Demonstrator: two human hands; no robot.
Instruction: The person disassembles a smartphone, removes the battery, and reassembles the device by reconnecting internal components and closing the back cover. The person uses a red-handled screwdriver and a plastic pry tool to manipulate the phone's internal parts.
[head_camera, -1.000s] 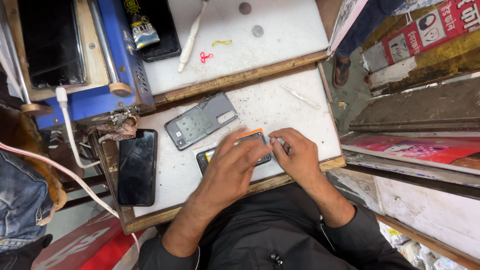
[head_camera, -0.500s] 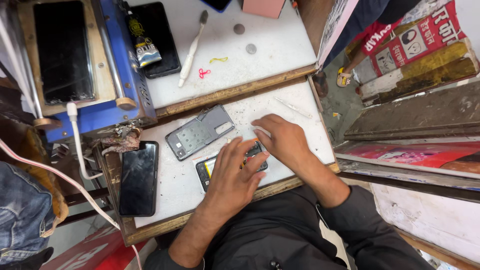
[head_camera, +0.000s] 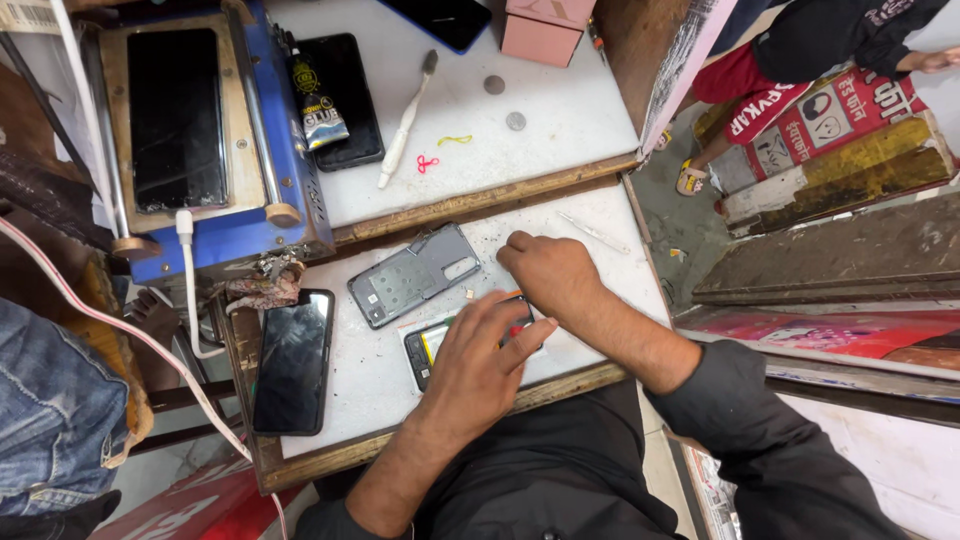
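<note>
An opened phone body (head_camera: 428, 346) with its insides showing lies on the white worktop (head_camera: 370, 390). My left hand (head_camera: 478, 365) lies over it, fingers spread and pressing it down. My right hand (head_camera: 547, 271) rests just beyond the phone's far end, fingers curled against the worktop; whether it pinches a small part I cannot tell. A grey phone frame (head_camera: 414, 273) lies a little to the left of my right hand.
A black phone (head_camera: 292, 359) lies at the worktop's left edge. Behind stands a blue machine (head_camera: 190, 140) with a dark screen panel, a glue tube (head_camera: 319, 104), another black phone (head_camera: 345, 95), a white brush (head_camera: 405, 124), a pink box (head_camera: 545, 27). A person in red sits at upper right.
The view has shifted, so the bench sits lower and larger in frame. My right hand has drawn away from the phone's top toward the far side. My left hand stays on the phone.
</note>
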